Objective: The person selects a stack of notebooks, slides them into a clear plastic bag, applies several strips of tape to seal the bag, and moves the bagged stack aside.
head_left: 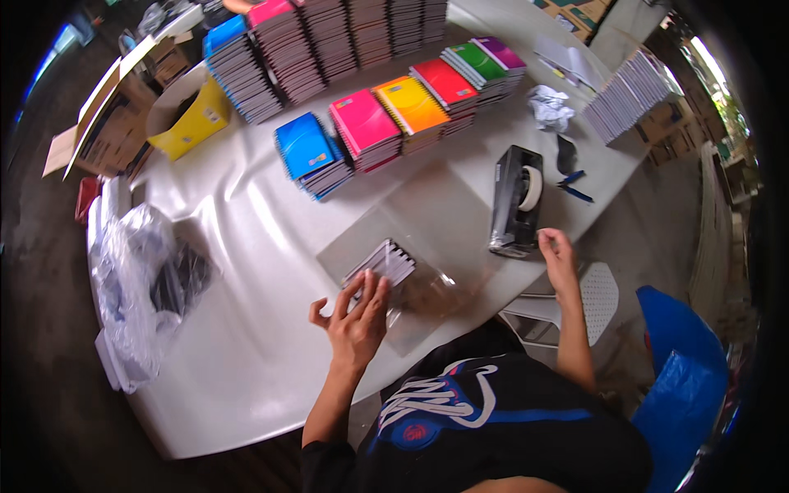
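Note:
My left hand [358, 319] has its fingers spread, with the fingertips on or just over a small spiral-bound bundle [389, 261]. That bundle lies on a sheet of clear plastic [440, 209] spread near the table's front edge. To the right, a black tape dispenser [507, 205] carries a roll of pale tape [532, 189]. Just beyond the dispenser's near end is my right hand [560, 261], thumb and fingertips pinched together. Whatever the pinch holds is too small to make out.
Stacks of coloured spiral notebooks [366, 123] line the back of the white table [222, 345]. A yellow bin [187, 119] and crumpled plastic bags [136, 283] sit left. Crumpled paper [551, 108], blue-handled cutters [575, 187] and another notebook stack [629, 97] lie right. A white chair [598, 300] stands beside.

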The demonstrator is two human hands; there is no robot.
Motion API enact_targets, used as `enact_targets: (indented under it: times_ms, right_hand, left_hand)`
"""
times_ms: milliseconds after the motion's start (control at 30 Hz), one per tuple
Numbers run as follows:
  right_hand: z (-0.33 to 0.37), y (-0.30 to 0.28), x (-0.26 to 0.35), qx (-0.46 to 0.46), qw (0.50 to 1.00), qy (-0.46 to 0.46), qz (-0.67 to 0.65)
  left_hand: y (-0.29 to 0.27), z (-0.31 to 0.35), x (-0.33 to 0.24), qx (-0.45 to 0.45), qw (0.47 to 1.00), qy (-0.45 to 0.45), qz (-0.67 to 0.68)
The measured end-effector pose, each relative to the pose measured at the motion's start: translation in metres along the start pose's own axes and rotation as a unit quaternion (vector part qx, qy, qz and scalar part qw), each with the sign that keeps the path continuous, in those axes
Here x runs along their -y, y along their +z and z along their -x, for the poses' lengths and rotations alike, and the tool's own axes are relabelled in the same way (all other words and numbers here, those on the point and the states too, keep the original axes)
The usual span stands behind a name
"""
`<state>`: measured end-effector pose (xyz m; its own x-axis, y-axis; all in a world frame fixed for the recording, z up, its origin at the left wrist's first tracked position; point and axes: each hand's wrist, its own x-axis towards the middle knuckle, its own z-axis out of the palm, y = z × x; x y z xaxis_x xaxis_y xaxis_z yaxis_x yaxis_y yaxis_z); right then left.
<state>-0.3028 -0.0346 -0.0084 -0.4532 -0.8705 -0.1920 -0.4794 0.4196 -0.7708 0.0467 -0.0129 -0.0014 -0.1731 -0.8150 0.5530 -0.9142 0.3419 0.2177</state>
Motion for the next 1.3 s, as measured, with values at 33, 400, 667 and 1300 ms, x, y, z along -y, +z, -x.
enact_targets:
  times_ms: [33, 400, 667, 1300]
  right_hand:
    - [-0.004, 0.002, -0.003, 0.018, 0.998, 0.021, -0.054]
    - [0.01, 0.01, 0.019, 0.116, 0.921, 0.136, -0.346]
    - [0.055, 0.03, -0.018, -0.141, 0.94, -0.079, 0.301]
    - [0.104, 0.142, 0.123, 0.284, 0.932, 0.001, -0.225]
  left_hand:
    - [0.001, 0.0, 0.001, 0.0, 1.0, -0.001, 0.0]
    - [-0.001, -0.001, 0.001, -0.003, 1.0, 0.0, 0.0]
    - [0.005, 0.004, -0.002, -0.036, 0.999, -0.013, 0.004]
    - [0.023, 0.006, 0.014, -0.081, 0.978, -0.012, 0.194]
